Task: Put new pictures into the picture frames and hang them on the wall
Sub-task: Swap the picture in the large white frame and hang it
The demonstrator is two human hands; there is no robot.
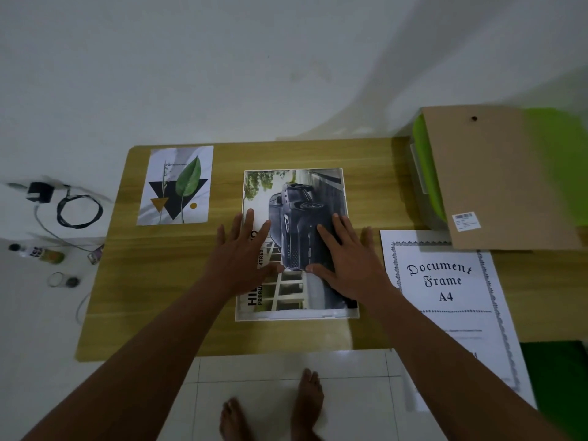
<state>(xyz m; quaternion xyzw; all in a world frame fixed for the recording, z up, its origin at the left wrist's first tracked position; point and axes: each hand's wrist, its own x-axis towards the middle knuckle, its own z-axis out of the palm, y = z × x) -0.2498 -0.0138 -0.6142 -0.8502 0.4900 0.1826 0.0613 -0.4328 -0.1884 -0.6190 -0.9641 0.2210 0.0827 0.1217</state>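
The left hand (245,249) and right hand (342,259) press flat on the car picture (299,198), fingers (248,218) straight and spread, gripping nothing. It lies in what looks like a white frame (296,316) mid-surface (191,281), between a leaf print (176,186) and a printed insert sheet (445,281).

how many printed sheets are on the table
3: the leaf print far left, the car picture under the left hand and right hand, and the Document Frame A4 sheet on the right, partly under the brown board, which may hide others.
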